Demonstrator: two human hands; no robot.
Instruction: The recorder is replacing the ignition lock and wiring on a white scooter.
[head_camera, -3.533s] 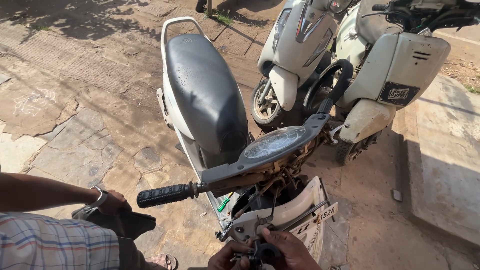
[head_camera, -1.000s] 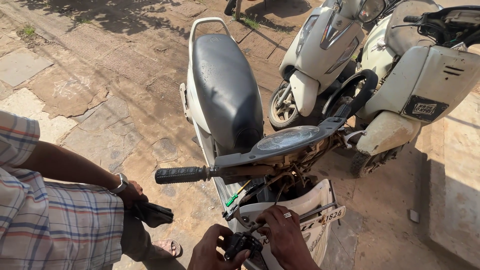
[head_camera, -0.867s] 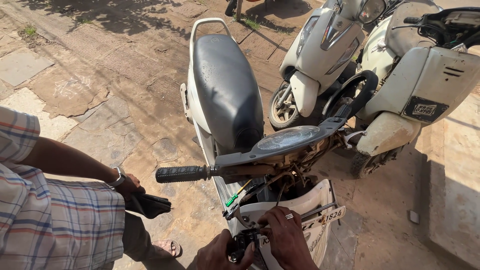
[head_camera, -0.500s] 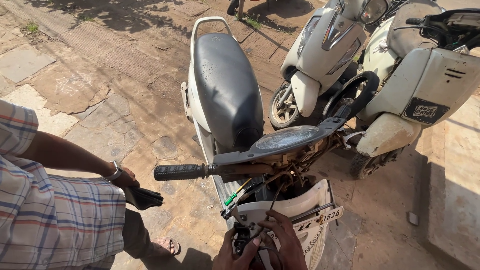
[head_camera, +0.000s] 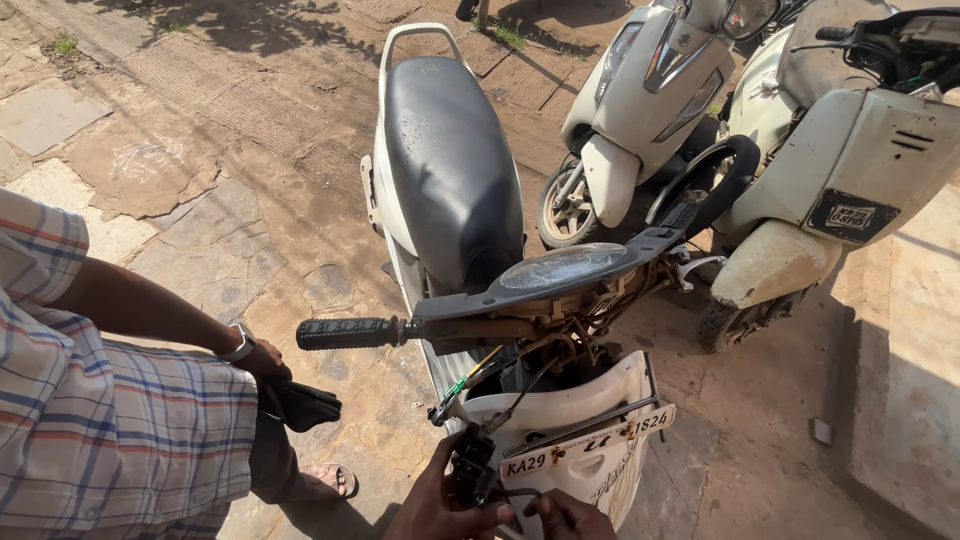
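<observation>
At the bottom middle of the frame, the left hand (head_camera: 438, 503) has its fingers closed around a small black part (head_camera: 472, 464). The part hangs on thin wires (head_camera: 470, 378) coming out of the opened front of a white scooter (head_camera: 450, 170). The right hand (head_camera: 566, 517) sits just beside the part's lower end, half cut off by the frame edge. I cannot tell whether its fingers grip anything.

This looks like fiddly work on the wiring, with the part held steady just in front of the white front panel (head_camera: 590, 405). The short wires seem to leave little slack, so handling here probably calls for small, careful finger movements close to the panel.

Room is tight. The handlebar grip (head_camera: 345, 332) juts out above the hands, to their left. At lower left another person in a checked shirt (head_camera: 110, 430) stands near, their hand (head_camera: 262, 358) on a dark cloth (head_camera: 300, 405). Two parked scooters (head_camera: 650, 90) crowd the upper right. Open paving (head_camera: 200, 150) lies at upper left.
</observation>
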